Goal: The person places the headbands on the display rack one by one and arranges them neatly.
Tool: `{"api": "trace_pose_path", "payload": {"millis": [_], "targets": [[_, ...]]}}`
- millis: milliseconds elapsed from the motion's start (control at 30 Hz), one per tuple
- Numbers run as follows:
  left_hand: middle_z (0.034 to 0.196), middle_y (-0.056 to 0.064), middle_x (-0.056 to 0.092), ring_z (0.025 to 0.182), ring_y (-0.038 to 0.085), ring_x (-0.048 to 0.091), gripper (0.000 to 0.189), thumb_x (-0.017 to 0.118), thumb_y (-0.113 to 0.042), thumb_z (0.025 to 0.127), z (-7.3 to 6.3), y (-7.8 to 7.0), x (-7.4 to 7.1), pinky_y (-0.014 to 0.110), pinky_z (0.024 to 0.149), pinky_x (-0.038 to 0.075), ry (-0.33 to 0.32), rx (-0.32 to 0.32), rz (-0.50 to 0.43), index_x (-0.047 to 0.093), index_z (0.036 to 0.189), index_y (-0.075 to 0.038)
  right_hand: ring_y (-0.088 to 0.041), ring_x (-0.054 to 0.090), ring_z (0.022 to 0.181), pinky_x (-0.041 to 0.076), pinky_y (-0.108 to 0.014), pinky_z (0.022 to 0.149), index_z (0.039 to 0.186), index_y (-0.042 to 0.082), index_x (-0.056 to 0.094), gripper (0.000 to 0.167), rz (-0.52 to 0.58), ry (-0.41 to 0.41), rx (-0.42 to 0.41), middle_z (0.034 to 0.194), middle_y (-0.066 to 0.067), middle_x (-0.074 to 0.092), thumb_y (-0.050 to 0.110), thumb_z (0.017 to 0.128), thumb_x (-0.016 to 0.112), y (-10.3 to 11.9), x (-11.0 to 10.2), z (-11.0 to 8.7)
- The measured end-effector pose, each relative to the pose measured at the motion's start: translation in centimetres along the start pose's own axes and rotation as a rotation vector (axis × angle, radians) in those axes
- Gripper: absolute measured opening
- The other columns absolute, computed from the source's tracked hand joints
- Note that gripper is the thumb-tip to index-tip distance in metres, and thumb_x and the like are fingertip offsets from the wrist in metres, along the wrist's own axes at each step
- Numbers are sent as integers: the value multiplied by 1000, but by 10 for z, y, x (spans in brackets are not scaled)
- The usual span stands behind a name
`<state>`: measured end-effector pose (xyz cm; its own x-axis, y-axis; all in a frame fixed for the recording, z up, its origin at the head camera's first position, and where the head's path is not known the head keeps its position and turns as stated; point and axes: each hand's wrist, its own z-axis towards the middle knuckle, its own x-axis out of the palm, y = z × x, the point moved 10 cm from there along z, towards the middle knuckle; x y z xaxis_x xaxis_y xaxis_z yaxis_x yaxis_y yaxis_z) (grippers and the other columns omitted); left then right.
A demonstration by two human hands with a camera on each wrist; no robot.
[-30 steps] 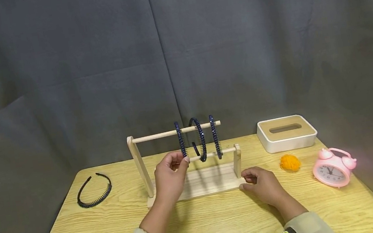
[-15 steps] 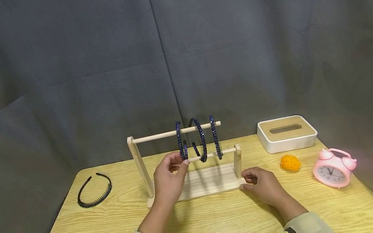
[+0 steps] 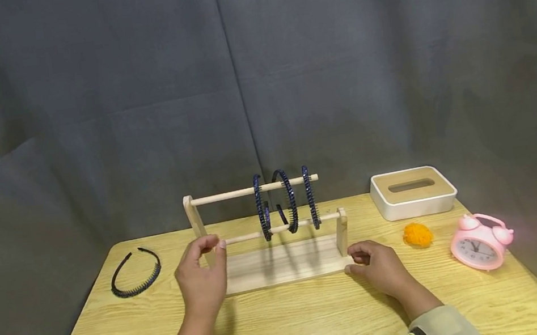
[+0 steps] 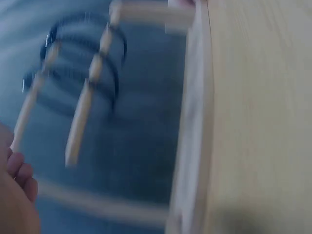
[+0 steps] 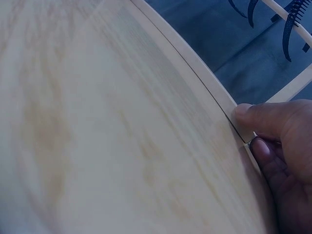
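Note:
Three dark blue toothed headbands hang on a wooden rack [image 3: 282,265]: the left headband [image 3: 259,206], the middle headband [image 3: 292,204] and the right headband [image 3: 310,199]. They span its upper and lower rods. My left hand [image 3: 202,282] is by the left end of the lower rod, thumb and fingers apart, holding nothing. The left wrist view is blurred, with that hand [image 4: 17,195] at its edge. At the base's right front corner, my right hand [image 3: 377,266] grips the wood between thumb and fingers; the right wrist view has the thumb [image 5: 248,113] on the edge.
Another dark headband [image 3: 134,293] lies on the table left of the rack. To the right are a white tissue box [image 3: 415,207] with a wooden top, an orange yarn ball [image 3: 417,234] and a pink alarm clock [image 3: 477,250]. A grey curtain [image 3: 256,77] hangs behind the table.
My left hand has let go of the left headband, which stays hanging on the rods, and has moved left along the lower rod. The right hand keeps its place at the base corner.

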<state>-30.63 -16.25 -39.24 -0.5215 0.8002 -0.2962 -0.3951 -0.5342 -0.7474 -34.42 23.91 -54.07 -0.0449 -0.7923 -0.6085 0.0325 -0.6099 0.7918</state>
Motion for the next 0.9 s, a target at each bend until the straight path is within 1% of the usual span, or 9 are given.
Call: {"api": "trace_pose_path", "payload": {"millis": [67,133,200,300,400,467,600,700,900], "targets": [[113,12,78,108,31,71,18,82,-7,98,3,26,-27,35,95,54,-25,-16,71,76,115,-4,-21,73,112,64,-36,96,125,8,77,36,2,11,-6,122,-6,76,13,92,90,1,3,1],[122,17,76,115,38,70,26,80,-10,101,7,60,-52,46,100,55,3,-73,163,74,125,-2,-22,73,112,64,-37,97,125,8,76,37,-4,20,-13,122,-6,76,14,92,90,2,5,2],[134,23,71,125,46,65,37,75,-14,104,12,99,-72,58,104,53,79,-152,270,68,138,0,-23,73,113,64,-38,98,127,7,76,38,-11,21,-20,122,-6,76,15,92,90,2,4,2],[151,32,58,138,57,54,53,69,-18,108,18,155,-89,70,112,47,244,-273,417,54,155,2,-25,74,115,64,-41,99,128,8,75,39,-17,14,-13,123,-8,75,16,93,89,2,1,2],[159,37,48,144,63,45,61,65,-19,109,21,190,-99,74,115,43,380,-335,520,44,162,3,-28,74,116,64,-42,99,130,7,75,38,-14,25,-17,126,-10,75,15,95,88,2,1,0],[160,38,46,145,64,43,62,64,-18,109,24,201,-99,75,115,42,438,-336,554,42,163,3,-28,75,116,64,-41,99,129,6,74,38,-14,30,-22,126,-11,75,15,95,87,1,0,-1],[163,37,42,146,65,40,64,64,-16,109,30,209,-91,76,114,42,534,-300,610,40,164,4,-27,75,115,64,-41,98,128,7,75,36,-8,25,-17,125,-10,75,15,95,87,-2,-1,-3],[159,38,47,142,65,45,59,64,-16,109,30,213,-84,76,112,45,598,-299,676,45,160,6,-27,75,116,64,-40,99,128,7,75,35,-1,23,-8,125,-9,75,14,95,87,-3,0,-4],[135,32,69,121,58,65,36,62,-12,110,29,212,-82,67,96,57,628,-296,747,66,141,5,-28,75,116,64,-39,98,128,6,75,36,-3,15,-33,125,-9,75,13,95,87,0,-1,-1]]}}
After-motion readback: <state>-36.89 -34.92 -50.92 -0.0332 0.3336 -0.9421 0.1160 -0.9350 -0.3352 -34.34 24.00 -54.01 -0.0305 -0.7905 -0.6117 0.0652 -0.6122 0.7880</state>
